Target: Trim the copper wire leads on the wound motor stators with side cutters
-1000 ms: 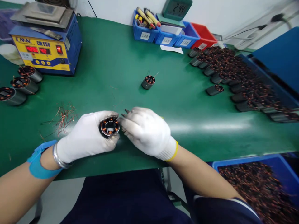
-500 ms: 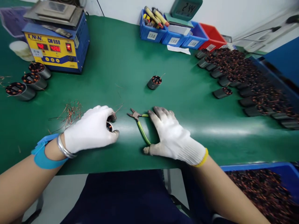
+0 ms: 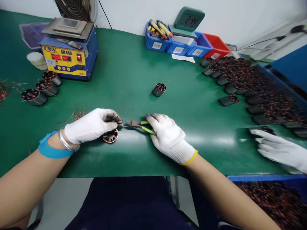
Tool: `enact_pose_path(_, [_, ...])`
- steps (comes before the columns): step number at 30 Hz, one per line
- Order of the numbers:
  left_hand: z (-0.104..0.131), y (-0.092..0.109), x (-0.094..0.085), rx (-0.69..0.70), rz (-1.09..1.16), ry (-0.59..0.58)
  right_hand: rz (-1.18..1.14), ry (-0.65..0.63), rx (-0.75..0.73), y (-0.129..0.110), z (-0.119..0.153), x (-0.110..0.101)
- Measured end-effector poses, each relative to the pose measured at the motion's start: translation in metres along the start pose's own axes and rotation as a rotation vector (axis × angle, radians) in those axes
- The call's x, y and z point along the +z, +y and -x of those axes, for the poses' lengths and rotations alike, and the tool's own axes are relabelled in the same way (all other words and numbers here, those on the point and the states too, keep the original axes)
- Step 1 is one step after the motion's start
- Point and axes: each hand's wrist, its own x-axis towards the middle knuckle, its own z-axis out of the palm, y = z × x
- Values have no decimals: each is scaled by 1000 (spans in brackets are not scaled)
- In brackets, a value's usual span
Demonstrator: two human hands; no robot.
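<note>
My left hand (image 3: 96, 124), in a white glove with darkened fingertips, has thumb and fingers closed together at the upper edge of a motor stator (image 3: 110, 135). The round stator shows a ring of copper windings, its open face up. What lies between those fingers is hidden. My right hand (image 3: 165, 134), also gloved, is wrapped round the green handles of diagonal cutting pliers (image 3: 133, 124). The jaws point left, close to my left fingertips, and are slightly blurred. Beyond the pliers another stator (image 3: 159, 89) stands upright, with thin wire ends sticking up.
Another person's gloved hand (image 3: 280, 148) reaches in from the right, by the crowded rows of stators (image 3: 263, 92). Several stators (image 3: 35, 96) stand left, before a blue-yellow CM558 unit (image 3: 67, 59). Wire scraps (image 3: 79, 112) lie behind my left hand. Blue bins (image 3: 157, 44) line the wall.
My right hand has closed round the pliers and brought their jaws left to my left fingers. My left fingers have shifted above the stator. Another person's hand has appeared at right.
</note>
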Motion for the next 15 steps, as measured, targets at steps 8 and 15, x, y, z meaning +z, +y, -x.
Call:
enact_pose_path(8, [1, 2, 2, 4, -79, 46, -91, -44, -112, -10, -2, -19])
enact_pose_path(15, [0, -1, 3, 72, -139, 42, -45, -86, -34, -22, -1, -28])
